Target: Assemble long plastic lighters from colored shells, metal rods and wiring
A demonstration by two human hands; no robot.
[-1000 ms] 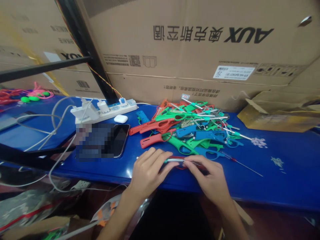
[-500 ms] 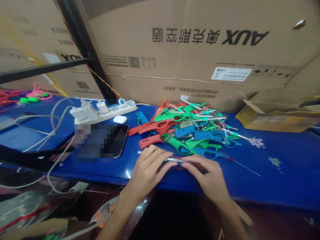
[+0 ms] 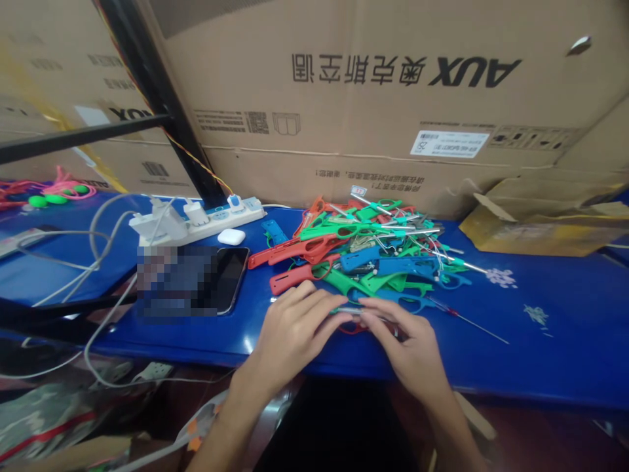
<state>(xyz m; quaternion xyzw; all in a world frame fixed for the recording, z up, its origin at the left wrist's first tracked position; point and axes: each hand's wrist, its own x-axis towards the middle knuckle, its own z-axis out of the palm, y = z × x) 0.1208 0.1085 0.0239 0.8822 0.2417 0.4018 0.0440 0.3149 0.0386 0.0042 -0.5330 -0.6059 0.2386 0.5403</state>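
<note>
My left hand and my right hand are both closed, fingertips pinching a thin metal lighter tube held level between them near the table's front edge. A bit of green shows at its left end. Under my fingers lies a red plastic piece, mostly covered by the hands. Just beyond them spreads a pile of red, green and blue lighter handles mixed with metal tubes and thin white wires. To the right, a slim rod with a red part rests on the table.
On the blue table, a dark phone, a white earbud case and a power strip with cables sit at left. Small white pieces lie at right, an open carton behind. A large cardboard box forms the back.
The whole view has shifted slightly left. Both hands keep their pinch on the tube, with only small finger movement; the pile looks the same.
</note>
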